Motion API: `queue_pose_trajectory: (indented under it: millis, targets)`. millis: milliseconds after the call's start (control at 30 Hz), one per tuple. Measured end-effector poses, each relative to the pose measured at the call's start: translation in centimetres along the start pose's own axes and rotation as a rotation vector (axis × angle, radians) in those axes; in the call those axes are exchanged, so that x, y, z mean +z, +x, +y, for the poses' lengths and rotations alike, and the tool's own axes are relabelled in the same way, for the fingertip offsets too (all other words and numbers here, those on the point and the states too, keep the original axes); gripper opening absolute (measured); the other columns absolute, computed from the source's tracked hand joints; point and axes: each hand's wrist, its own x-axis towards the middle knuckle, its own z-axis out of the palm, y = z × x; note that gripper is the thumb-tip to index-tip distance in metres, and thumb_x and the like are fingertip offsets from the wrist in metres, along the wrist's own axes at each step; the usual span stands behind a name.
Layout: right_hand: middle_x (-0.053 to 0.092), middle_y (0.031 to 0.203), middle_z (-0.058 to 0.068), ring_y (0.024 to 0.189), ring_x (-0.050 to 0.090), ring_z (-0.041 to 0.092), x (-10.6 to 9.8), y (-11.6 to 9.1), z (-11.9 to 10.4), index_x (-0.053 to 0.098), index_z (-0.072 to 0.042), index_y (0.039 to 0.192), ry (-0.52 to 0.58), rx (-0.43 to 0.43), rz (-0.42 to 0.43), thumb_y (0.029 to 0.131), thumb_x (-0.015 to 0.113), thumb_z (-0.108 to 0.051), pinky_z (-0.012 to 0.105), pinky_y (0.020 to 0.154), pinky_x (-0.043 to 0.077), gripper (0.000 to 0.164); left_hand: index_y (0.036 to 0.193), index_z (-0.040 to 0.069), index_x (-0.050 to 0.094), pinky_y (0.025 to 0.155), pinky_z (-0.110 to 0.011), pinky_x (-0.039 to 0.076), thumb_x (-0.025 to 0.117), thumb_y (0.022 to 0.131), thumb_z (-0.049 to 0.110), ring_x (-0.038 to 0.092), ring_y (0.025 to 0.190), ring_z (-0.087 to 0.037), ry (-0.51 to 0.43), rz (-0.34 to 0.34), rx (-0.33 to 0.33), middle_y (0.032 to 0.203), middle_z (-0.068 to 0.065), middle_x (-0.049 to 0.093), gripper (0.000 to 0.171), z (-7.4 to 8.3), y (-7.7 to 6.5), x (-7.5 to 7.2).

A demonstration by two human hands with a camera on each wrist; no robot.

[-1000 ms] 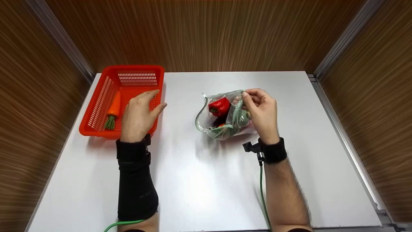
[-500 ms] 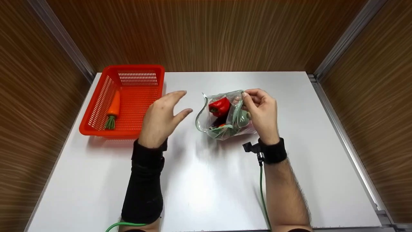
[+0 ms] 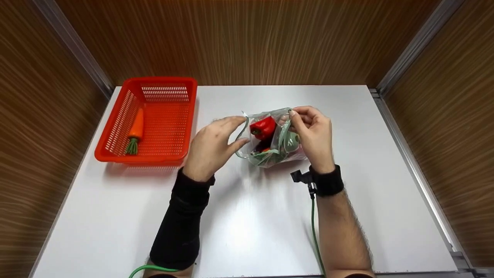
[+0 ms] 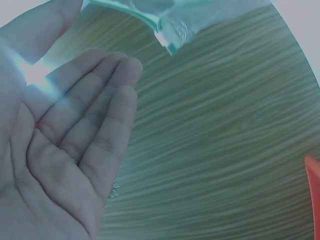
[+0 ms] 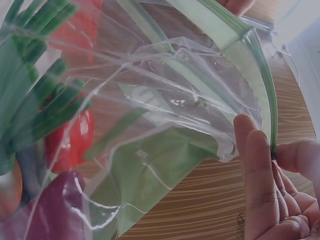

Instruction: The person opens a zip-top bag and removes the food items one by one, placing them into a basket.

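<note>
A clear zip bag with a green-edged mouth stands on the white table, its mouth spread. Inside lie a red bell pepper, a purple vegetable and green stalks. My right hand pinches the right end of the bag's rim between thumb and fingers. On the other side, my left hand holds nothing; its thumb and fingers are parted, tips right at the left rim. The left wrist view shows its bare palm and gently bent fingers, with the bag's corner beyond them.
A red plastic basket stands at the left of the table, holding an orange carrot with a green top. Wood-patterned panels enclose the back and sides. A green cable runs along the right forearm.
My left hand has moved from over the basket rightward to the bag's left rim, bringing nothing with it. My right hand keeps its pinch on the bag in the same place.
</note>
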Motion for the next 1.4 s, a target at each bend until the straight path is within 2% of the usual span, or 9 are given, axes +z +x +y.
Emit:
queue_pose_trajectory:
  millis: [200, 433, 800, 933, 1100, 1200, 1400]
  targets:
    - [0.089, 0.097, 0.0, 0.083, 0.085, 0.008, 0.1, 0.0, 0.0, 0.081, 0.005, 0.12, -0.009, 0.001, -0.003, 0.112, 0.077, -0.008, 0.026, 0.079, 0.073, 0.015, 0.147, 0.008, 0.08, 0.114, -0.051, 0.069, 0.094, 0.103, 0.027, 0.083, 0.133, -0.033, -0.035, -0.025, 0.043, 0.144, -0.012, 0.085, 0.05, 0.5, 0.3, 1.3]
    - [0.089, 0.094, -0.001, 0.083, 0.085, 0.006, 0.3, -0.2, -0.3, 0.082, 0.004, 0.118, 0.014, -0.016, -0.007, 0.112, 0.077, -0.007, 0.025, 0.077, 0.072, 0.014, 0.145, 0.007, 0.081, 0.114, -0.05, 0.069, 0.09, 0.106, 0.028, 0.083, 0.133, -0.031, -0.07, -0.088, 0.086, 0.143, -0.012, 0.086, 0.045, 0.6, 1.0, 3.7]
    - [0.089, 0.095, -0.002, 0.083, 0.084, 0.006, 0.3, -0.3, -0.4, 0.082, 0.004, 0.118, -0.005, -0.016, -0.01, 0.111, 0.078, -0.008, 0.024, 0.077, 0.072, 0.015, 0.144, 0.007, 0.081, 0.118, -0.049, 0.067, 0.092, 0.104, 0.029, 0.082, 0.136, -0.031, -0.092, -0.17, 0.095, 0.142, -0.012, 0.086, 0.047, 0.4, 1.6, 6.6]
    - [0.089, 0.095, -0.002, 0.083, 0.085, 0.006, 0.3, -0.3, -0.3, 0.082, 0.004, 0.118, -0.008, -0.015, -0.014, 0.111, 0.078, -0.009, 0.024, 0.077, 0.072, 0.015, 0.141, 0.006, 0.082, 0.117, -0.05, 0.067, 0.092, 0.105, 0.026, 0.082, 0.134, -0.032, -0.096, -0.213, 0.081, 0.139, -0.011, 0.087, 0.043, 0.4, 1.6, 7.3]
    - [0.09, 0.097, 0.004, 0.086, 0.087, 0.009, 0.4, -0.4, -0.2, 0.081, 0.005, 0.119, 0.019, -0.001, -0.043, 0.112, 0.077, -0.007, 0.027, 0.08, 0.074, 0.015, 0.135, 0.007, 0.084, 0.113, -0.052, 0.068, 0.091, 0.105, 0.021, 0.084, 0.126, -0.033, -0.129, -0.301, 0.047, 0.131, -0.012, 0.089, 0.034, 0.4, 1.5, 7.9]
    - [0.09, 0.099, 0.007, 0.089, 0.089, 0.011, 0.4, -0.3, -0.1, 0.08, 0.005, 0.12, 0.042, 0.003, -0.059, 0.113, 0.076, -0.006, 0.029, 0.082, 0.074, 0.014, 0.132, 0.007, 0.085, 0.11, -0.054, 0.069, 0.091, 0.106, 0.023, 0.084, 0.121, -0.034, -0.144, -0.334, 0.039, 0.126, -0.012, 0.089, 0.031, 0.4, 1.5, 8.1]
    - [0.089, 0.097, 0.006, 0.087, 0.088, 0.01, 0.4, -0.4, -0.1, 0.081, 0.006, 0.12, 0.037, -0.014, -0.055, 0.113, 0.076, -0.005, 0.028, 0.081, 0.074, 0.014, 0.13, 0.006, 0.086, 0.106, -0.056, 0.069, 0.093, 0.103, 0.027, 0.084, 0.117, -0.033, -0.154, -0.381, 0.04, 0.124, -0.011, 0.089, 0.034, 0.2, 1.3, 8.1]
